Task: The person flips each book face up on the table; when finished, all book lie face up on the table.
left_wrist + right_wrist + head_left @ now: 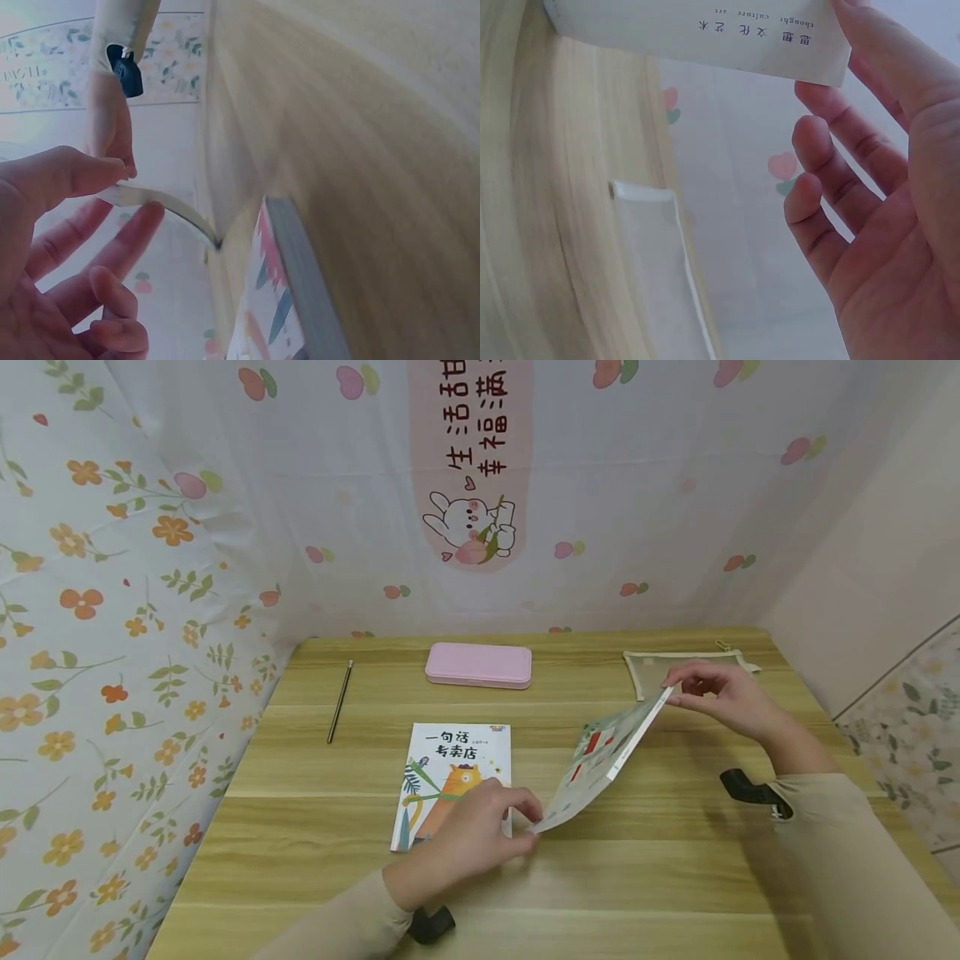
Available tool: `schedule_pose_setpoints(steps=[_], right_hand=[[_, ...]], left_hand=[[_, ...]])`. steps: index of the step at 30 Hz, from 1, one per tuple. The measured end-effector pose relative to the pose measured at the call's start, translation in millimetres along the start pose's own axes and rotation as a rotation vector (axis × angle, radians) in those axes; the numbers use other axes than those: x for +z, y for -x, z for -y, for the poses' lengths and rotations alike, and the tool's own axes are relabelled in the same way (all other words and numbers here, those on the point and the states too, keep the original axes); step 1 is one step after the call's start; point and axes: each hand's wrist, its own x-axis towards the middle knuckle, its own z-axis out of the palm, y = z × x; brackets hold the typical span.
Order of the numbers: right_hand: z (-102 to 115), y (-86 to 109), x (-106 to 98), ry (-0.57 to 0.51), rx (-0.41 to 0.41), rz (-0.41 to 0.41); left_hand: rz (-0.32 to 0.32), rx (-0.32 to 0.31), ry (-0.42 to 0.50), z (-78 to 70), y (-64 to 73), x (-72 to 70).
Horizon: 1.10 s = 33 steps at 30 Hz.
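Both hands hold a thin, pale-covered book (603, 752) with red blocks and a white edge, tilted and slightly bowed above the table. My left hand (476, 827) pinches its near left corner between thumb and fingers; the bend shows in the left wrist view. At the raised far right corner, my right hand (720, 697) pinches it between thumb and index finger, the other fingers loosely curled. Small print runs along the book's pale strip (750, 34) in the right wrist view. Flat on the table lies a book with an orange cartoon animal cover (450, 760), partly hidden by my left hand.
A pink pencil case (478, 665) lies at the back of the wooden table (300, 877). To its left is a dark pencil (341, 702). A pale zip pouch (648, 672) sits at the back right, partly behind my right hand. Patterned cloth hangs at the back and left.
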Motion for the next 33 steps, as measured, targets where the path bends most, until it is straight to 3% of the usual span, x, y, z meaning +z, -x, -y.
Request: schedule_pose_setpoints(steps=[10,17,20,27,33], right_hand=[[5.1,-4.5,-2.9,-0.002,0.028,-0.059],[5.5,-2.0,-4.8,0.053,0.086,-0.085],[6.5,-0.7,-5.3,0.066,0.118,-0.083],[8.9,2.0,-5.5,0.082,0.218,-0.047],[9.5,2.7,-5.3,0.052,0.250,-0.038]], left_hand=[[-0.164,0.034,-0.024,0.1,2.2,-13.5],[-0.344,0.151,-0.009,3.1,0.7,-14.9],[-0.406,0.171,0.015,4.7,-0.7,-16.2],[-0.468,0.144,0.095,8.4,-3.4,-18.8],[-0.489,0.085,0.105,10.6,-5.8,-19.1]])
